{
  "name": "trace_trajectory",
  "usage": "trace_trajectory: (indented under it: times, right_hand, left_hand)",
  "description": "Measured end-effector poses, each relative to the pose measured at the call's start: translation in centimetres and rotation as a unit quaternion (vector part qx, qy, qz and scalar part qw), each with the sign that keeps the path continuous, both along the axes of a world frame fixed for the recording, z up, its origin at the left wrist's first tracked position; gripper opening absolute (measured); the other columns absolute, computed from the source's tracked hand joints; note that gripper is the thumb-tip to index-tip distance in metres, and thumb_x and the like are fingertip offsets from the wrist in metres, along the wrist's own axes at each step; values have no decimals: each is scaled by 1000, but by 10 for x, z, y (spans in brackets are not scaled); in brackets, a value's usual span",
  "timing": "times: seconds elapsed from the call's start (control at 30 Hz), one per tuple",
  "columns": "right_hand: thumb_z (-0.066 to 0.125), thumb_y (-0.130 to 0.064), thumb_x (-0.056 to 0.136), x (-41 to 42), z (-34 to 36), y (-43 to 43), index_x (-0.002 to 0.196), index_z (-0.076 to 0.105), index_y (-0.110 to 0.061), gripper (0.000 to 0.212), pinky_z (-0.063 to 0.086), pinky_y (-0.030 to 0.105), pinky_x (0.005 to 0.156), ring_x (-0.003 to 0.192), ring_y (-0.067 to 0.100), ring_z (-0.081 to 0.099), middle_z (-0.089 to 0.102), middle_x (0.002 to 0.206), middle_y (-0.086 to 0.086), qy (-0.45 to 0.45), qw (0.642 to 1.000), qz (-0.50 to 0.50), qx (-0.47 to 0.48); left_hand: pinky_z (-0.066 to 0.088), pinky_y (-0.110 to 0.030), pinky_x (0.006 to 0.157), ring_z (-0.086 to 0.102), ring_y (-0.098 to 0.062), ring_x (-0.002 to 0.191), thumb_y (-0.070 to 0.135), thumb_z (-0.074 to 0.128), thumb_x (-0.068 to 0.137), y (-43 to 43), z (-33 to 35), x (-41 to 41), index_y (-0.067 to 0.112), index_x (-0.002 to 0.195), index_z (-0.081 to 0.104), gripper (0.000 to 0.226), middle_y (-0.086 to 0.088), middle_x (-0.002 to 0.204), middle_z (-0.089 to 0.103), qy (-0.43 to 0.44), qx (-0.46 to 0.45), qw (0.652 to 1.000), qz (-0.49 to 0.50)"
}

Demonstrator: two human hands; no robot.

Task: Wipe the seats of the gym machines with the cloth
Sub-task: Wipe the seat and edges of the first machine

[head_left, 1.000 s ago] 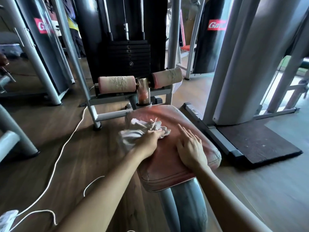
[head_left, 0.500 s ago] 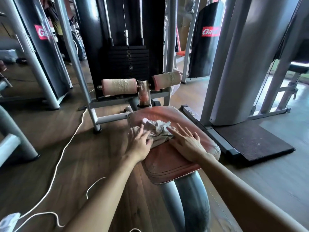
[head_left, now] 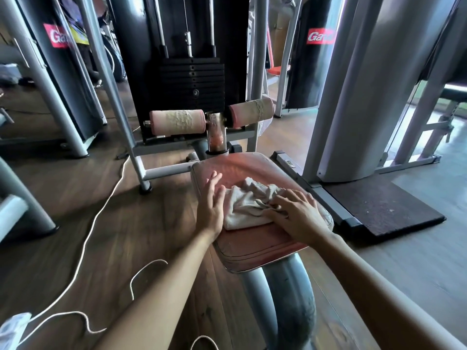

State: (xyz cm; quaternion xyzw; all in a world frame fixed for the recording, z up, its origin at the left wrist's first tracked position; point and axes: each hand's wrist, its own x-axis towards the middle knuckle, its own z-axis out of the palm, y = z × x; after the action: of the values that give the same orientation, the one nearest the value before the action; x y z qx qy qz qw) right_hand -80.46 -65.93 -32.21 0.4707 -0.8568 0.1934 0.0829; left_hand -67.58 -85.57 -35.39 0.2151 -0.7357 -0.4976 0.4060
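A worn red padded seat on a grey curved post fills the middle of the head view. A crumpled off-white cloth lies on the seat's centre. My right hand presses flat on the cloth's right side, fingers spread and partly gathering its folds. My left hand rests on the seat's left edge beside the cloth, fingers apart, touching the cloth's left side without gripping it.
Two cracked pink foam rollers and a black weight stack stand behind the seat. A white cord trails over the wooden floor at left. A grey machine column and dark rubber mat are at right.
The cloth has passed from my left hand to my right hand and shifted right across the seat. My left hand has let go and now lies at the seat's left edge.
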Motion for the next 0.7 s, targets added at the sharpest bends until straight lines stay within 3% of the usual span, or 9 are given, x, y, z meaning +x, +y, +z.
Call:
trace_trajectory:
  times: [0.07, 0.13, 0.23, 0.3, 0.37, 0.43, 0.53, 0.7]
  right_hand:
    - [18, -88, 82, -2, 0, 8, 100, 63, -41, 67, 29, 53, 110, 125, 16, 46, 57, 114, -16, 20, 999, -34, -11]
    - [30, -82, 84, -5, 2, 10, 90, 63, -39, 55, 28, 54, 109, 116, 18, 49, 55, 104, -13, 36, 996, -76, -8]
    - [47, -73, 83, 1, 12, -6, 107, 59, -40, 43, 28, 53, 111, 123, 23, 48, 55, 121, -3, 34, 997, -64, -20]
    - [38, -83, 79, 10, 15, -25, 132, 48, -50, 63, 25, 55, 115, 138, 26, 36, 45, 146, -3, -23, 999, -9, 38]
    - [20, -97, 68, 15, 13, -37, 144, 29, -60, 84, 15, 57, 118, 148, 28, 22, 27, 162, -9, -43, 990, 16, 132]
    - [14, -99, 65, 10, 11, -35, 145, 25, -61, 89, 14, 52, 120, 150, 24, 19, 22, 164, -13, -38, 987, 20, 154]
    - [12, -101, 63, -1, 11, -16, 145, 32, -58, 95, 20, 46, 118, 148, 17, 25, 29, 160, -18, -24, 994, 11, 111]
    - [21, -99, 67, -8, 10, -7, 144, 32, -58, 88, 26, 48, 113, 142, 19, 32, 35, 154, -22, -18, 992, 4, 125]
  left_hand:
    - [34, -39, 118, 46, -7, 135, 47, 37, 98, -4, -5, -4, 30, 132, 52, 41, 6, 142, 54, 1, -3, 999, 33]
    - [37, -43, 116, 51, -14, 131, 37, 34, 97, -5, -8, -8, 26, 128, 56, 39, 0, 135, 58, -4, -13, 999, 39]
    - [31, -37, 119, 46, -27, 137, 19, 40, 99, -5, -5, -12, 10, 130, 61, 39, -10, 137, 59, -94, -64, 992, 51]
    - [24, -26, 115, 37, -28, 145, 13, 48, 101, -6, -2, -12, 7, 133, 61, 35, -12, 144, 55, -164, -99, 980, 61]
    - [23, -26, 116, 32, -26, 148, 13, 51, 102, -7, 0, -14, 6, 133, 62, 34, -11, 147, 52, -194, -119, 972, 63]
    - [19, -26, 119, 27, -25, 150, 15, 50, 102, -7, -1, -16, 6, 137, 58, 37, -9, 151, 49, -219, -134, 965, 59]
    - [11, -27, 121, 18, -23, 153, 21, 47, 104, -9, 1, -17, 10, 145, 50, 43, -4, 157, 41, -254, -150, 954, 45]
    - [7, -27, 122, 13, -22, 154, 27, 43, 106, -11, 3, -15, 14, 150, 43, 46, 0, 161, 33, -291, -176, 940, 33]
